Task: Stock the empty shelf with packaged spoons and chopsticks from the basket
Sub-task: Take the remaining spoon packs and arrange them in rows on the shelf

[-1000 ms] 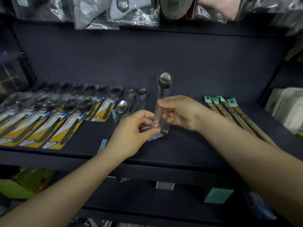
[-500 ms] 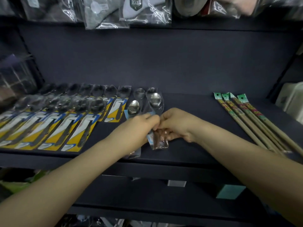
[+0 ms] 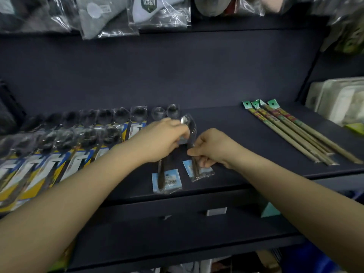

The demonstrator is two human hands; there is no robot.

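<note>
A spoon in a clear packet (image 3: 194,134) lies on the dark shelf (image 3: 246,138), bowl toward the back. My right hand (image 3: 211,148) pinches its handle at mid-length. At the bowl end, my left hand (image 3: 163,139) has its fingertips curled onto the packet. A second clear spoon packet (image 3: 167,181) lies just to the left, partly under my left hand. Rows of spoons on yellow-and-blue cards (image 3: 59,154) fill the shelf's left half. Several packaged chopsticks (image 3: 291,134) lie at the right.
Bagged goods (image 3: 157,12) hang above the shelf's back wall. Pale plastic containers (image 3: 338,99) stand on the neighbouring shelf at far right. A lower dark shelf (image 3: 177,233) with price tags runs beneath. Bare shelf surface shows between the clear spoon packets and the chopsticks.
The clear spoon packet, held upright above the shelf a second ago, has been lowered flat onto the shelf beside the other clear packet. Both hands moved down with it.
</note>
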